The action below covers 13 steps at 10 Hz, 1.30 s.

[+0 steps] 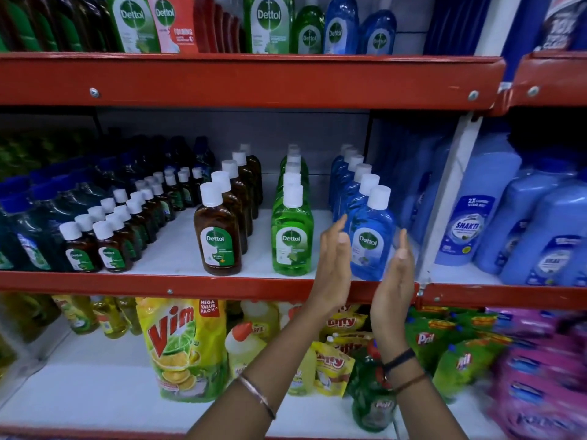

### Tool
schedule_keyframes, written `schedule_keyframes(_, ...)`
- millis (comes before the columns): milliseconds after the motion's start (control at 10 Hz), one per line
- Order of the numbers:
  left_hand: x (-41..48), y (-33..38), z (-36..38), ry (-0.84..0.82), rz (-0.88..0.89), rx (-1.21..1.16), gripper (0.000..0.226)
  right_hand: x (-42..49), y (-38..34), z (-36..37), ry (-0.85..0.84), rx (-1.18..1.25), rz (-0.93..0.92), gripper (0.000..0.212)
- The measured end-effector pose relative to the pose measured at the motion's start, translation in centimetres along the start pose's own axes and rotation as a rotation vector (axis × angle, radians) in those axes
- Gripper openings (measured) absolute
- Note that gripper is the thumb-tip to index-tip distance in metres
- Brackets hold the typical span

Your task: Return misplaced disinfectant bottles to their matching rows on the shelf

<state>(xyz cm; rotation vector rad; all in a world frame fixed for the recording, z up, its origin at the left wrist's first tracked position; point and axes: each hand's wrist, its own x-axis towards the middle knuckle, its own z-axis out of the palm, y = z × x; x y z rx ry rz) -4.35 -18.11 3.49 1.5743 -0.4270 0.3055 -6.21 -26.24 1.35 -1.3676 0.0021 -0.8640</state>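
Note:
On the middle shelf (222,284) stand three rows of Dettol bottles with white caps: a brown row led by a brown bottle (218,236), a green row led by a green bottle (292,238), and a blue row led by a blue bottle (370,246). My left hand (333,265) is held flat and open just left of the front blue bottle. On the bottle's other side, my right hand (395,281) is also open with its palm facing inward. Neither hand grips the bottle; whether they touch it I cannot tell.
Small brown Dettol bottles (95,242) and dark green bottles fill the shelf's left part. Large blue Shakti containers (476,223) stand to the right past a white upright. More Dettol sits on the shelf above. Below are a Vim pouch (181,347), yellow pouches and Pril packs.

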Motion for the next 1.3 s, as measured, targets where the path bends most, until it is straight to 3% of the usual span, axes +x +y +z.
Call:
schedule_keyframes(100, 1.5, 0.1, 0.7, 0.002, -0.134, -0.087, 0.077, 0.8, 0.5, -0.4, -0.039, -0.001, 0.065, 0.055)
schedule_keyframes(200, 1.7, -0.1, 0.7, -0.046, -0.152, -0.125, 0.093, 1.1, 0.0, -0.7, -0.068, 0.048, 0.115, 0.055)
schedule_keyframes(400, 1.8, -1.6, 0.7, 0.010, -0.109, -0.116, 0.075, 3.0, -0.9, -1.9, -0.158, 0.096, 0.216, 0.064)
schedule_keyframes(700, 1.4, -1.7, 1.0, 0.059, -0.109, -0.038, 0.071, 4.7, -0.4, -2.7, -0.226, 0.083, 0.272, 0.081)
schedule_keyframes(900, 1.3, -1.6, 0.8, 0.057, -0.109, -0.045, 0.066, 4.7, -1.0, -2.4, -0.175, 0.091, 0.297, 0.062)
schedule_keyframes(1000, 1.3, -1.7, 0.8, 0.049, -0.133, -0.039, 0.071, 4.6, -1.1, -2.2, -0.178, 0.087, 0.270, 0.052)
schedule_keyframes(1100, 1.1, -1.7, 0.5, 0.024, -0.141, 0.012, 0.074, 4.3, -0.9, -2.2, -0.206, 0.046, 0.231, 0.055)
schedule_keyframes(1200, 0.0, -0.4, -0.1, -0.014, -0.076, 0.121, 0.062, 3.7, -1.0, -2.2, -0.178, 0.014, 0.203, 0.061)
schedule_keyframes(1300, -0.9, 1.1, -1.2, 0.038, 0.097, 0.167, 0.053, 1.1, -0.5, -4.0, -0.043, -0.063, 0.084, 0.058)
